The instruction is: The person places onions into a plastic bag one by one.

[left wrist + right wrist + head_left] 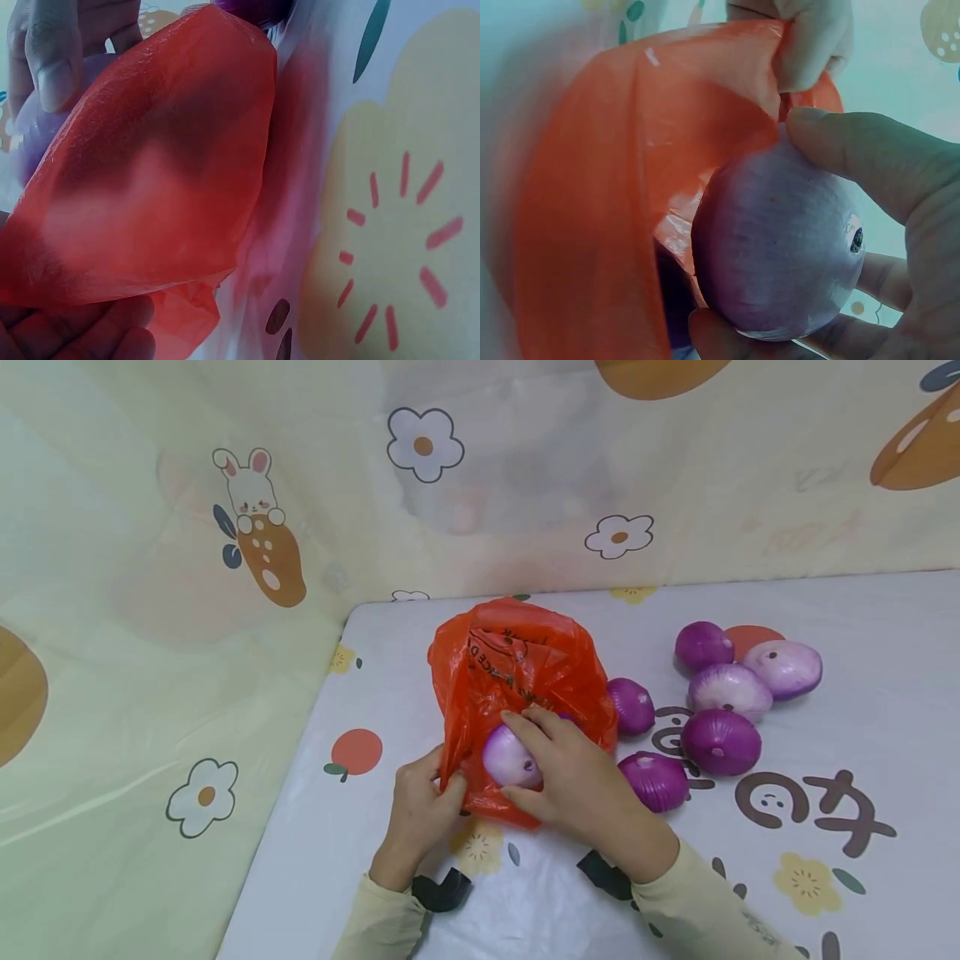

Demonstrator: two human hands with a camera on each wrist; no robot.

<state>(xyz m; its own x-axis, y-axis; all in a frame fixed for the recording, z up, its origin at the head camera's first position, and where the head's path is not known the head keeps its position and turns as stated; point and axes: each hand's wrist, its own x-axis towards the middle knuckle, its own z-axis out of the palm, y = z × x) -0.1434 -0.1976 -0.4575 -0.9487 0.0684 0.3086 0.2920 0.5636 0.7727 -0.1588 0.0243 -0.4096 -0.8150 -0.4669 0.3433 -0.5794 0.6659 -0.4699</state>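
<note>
A red plastic bag [517, 652] with dark printing lies on the table, its mouth facing the person. My left hand [423, 806] pinches the left edge of the bag's mouth between thumb and fingers. In my right hand [577, 777] is a purple onion [510, 758], gripped by thumb and fingers at the bag's mouth. The right wrist view shows this onion [780, 247] close up, with a dark root spot, partly inside the bag opening. Behind it a dark purple shape shows inside the bag. The left wrist view has the bag's film [165, 165] covering part of the onion.
Right of the bag lie several more purple onions, one [632, 706] against the bag, another [654, 782] beside the right hand, and a cluster farther right including a dark one [722, 742]. The printed tablecloth [862, 710] meets a hanging patterned sheet [517, 485] behind.
</note>
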